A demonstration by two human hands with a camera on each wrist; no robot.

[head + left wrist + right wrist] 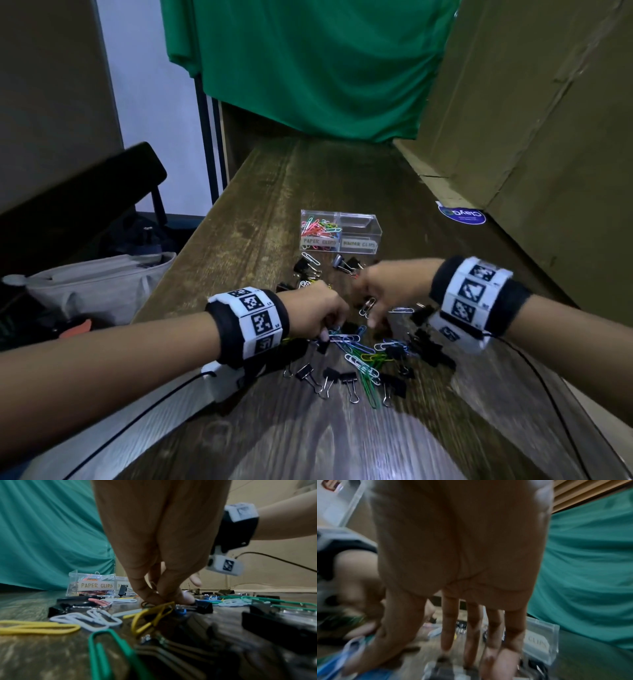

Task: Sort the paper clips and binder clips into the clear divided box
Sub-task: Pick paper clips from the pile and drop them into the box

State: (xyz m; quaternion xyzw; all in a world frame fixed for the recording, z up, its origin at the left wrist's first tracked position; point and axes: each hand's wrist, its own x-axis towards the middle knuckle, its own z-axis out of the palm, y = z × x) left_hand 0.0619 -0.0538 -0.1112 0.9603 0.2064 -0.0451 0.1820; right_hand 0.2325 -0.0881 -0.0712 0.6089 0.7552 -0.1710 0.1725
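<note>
Head view: nearest the camera, a row of black binder clips with silver handles lies on the wooden table, just on the near side of both hands. The left hand has its fingertips bunched down into the mixed heap of paper clips; the right hand, just beside it, reaches down with fingers spread over the same heap. Beyond both hands stands the clear divided box; its compartment labelled PAPER CLIPS holds coloured clips, the one labelled BINDER CLIPS looks bare.

Left wrist view: a green paper clip lies closest, blurred. The left fingertips pinch together on a yellow paper clip, beside a black binder clip. The box stands beyond the pinch, to its left.

Right wrist view: heavily blurred. The right fingers hang extended over the clips; whether they grasp anything cannot be told. The box sits just right of them.
</note>
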